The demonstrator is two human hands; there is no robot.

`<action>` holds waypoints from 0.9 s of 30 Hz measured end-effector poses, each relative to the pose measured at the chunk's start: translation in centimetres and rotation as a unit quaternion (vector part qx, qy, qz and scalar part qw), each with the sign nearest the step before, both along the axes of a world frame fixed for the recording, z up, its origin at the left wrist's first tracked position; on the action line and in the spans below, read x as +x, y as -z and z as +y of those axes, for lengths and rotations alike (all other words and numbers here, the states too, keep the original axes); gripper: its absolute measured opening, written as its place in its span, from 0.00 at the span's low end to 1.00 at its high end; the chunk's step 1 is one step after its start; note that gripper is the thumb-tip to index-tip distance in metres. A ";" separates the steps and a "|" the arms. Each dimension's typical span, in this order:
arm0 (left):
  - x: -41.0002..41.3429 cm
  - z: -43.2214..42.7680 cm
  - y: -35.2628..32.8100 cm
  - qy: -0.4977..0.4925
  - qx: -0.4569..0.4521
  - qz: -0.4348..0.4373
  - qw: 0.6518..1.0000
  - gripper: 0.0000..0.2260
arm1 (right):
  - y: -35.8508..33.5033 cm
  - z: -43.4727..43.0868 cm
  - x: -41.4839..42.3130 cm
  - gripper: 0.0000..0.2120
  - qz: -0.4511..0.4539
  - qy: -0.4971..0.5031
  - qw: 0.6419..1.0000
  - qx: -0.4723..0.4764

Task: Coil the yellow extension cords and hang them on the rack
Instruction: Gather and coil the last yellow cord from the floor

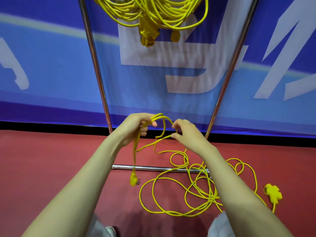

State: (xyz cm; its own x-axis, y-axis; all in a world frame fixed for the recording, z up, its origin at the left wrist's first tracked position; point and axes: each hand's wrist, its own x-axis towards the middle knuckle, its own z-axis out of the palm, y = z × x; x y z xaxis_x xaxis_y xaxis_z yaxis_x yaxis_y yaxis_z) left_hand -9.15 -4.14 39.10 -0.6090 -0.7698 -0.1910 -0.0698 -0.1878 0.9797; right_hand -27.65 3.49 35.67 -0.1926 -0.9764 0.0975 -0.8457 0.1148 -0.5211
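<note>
My left hand point(136, 129) grips a few loops of a yellow extension cord point(172, 190). The cord's plug point(134, 179) dangles below that hand. My right hand point(185, 134) pinches the same cord just to the right, forming a small loop between the two hands. Most of this cord lies in loose tangled loops on the red floor, ending in a yellow multi-outlet socket point(272, 193) at the right. Coiled yellow cords point(153, 12) hang from the top of the chrome rack point(95, 65), with their sockets hanging down.
The rack's two chrome uprights slant down to a floor crossbar point(153, 167) that the loose cord lies across. A blue banner wall point(51, 74) stands right behind the rack. My shoe point(111, 230) and trouser legs show at the bottom edge.
</note>
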 end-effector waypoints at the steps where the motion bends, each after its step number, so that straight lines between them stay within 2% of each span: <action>1: 0.5 0.1 -0.4 0.024 -0.019 -0.019 0.999 0.11 | -0.1 0.0 -0.3 0.20 -0.012 0.009 1.000 -0.019; 3: 1.4 0.3 -0.9 0.067 -0.042 -0.034 0.996 0.12 | -0.5 -0.1 -0.7 0.30 -0.069 -0.031 0.996 -0.037; 4: 1.8 0.4 -1.2 0.083 -0.048 -0.033 0.995 0.13 | -0.8 -0.1 -0.8 0.31 -0.097 -0.070 0.992 -0.031; 6: 2.3 0.4 -1.6 0.098 -0.048 -0.024 0.994 0.13 | -1.2 0.0 -0.9 0.23 -0.158 -0.152 0.976 0.011; 8: 2.7 0.2 -1.7 0.094 -0.044 -0.025 0.994 0.14 | -1.6 0.4 -0.5 0.10 -0.236 -0.178 0.954 0.048; 9: 2.8 0.0 -1.6 0.090 -0.045 -0.030 0.994 0.13 | -1.7 0.5 -0.3 0.06 -0.259 -0.173 0.949 0.048; 13: 3.1 0.0 -1.2 0.103 -0.056 -0.060 0.991 0.13 | -2.1 0.6 -0.3 0.07 -0.306 -0.120 0.944 -0.010; 16: 3.2 0.0 -0.7 0.120 -0.071 -0.077 0.987 0.10 | -2.7 0.6 -0.8 0.08 -0.284 -0.082 0.953 -0.067; 21: 3.2 -0.2 0.1 0.105 -0.073 -0.078 0.989 0.15 | -3.2 0.6 -1.4 0.08 -0.340 -0.013 0.927 -0.158; 24: 3.3 -0.6 0.2 0.078 -0.079 -0.052 0.993 0.13 | -3.1 0.5 -2.0 0.09 -0.383 0.034 0.906 -0.179; 27: 3.6 -1.2 0.3 0.028 -0.059 0.011 0.998 0.09 | -2.6 0.4 -2.3 0.10 -0.337 0.047 0.927 -0.157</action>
State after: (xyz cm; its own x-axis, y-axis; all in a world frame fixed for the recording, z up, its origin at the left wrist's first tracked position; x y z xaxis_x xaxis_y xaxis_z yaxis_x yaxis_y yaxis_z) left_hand -5.51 -5.30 38.84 -0.6546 -0.7508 -0.0878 -0.0557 -0.0679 0.9961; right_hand -29.95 3.93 38.31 -0.3956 -0.8964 0.2002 -0.3099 -0.0750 -0.9478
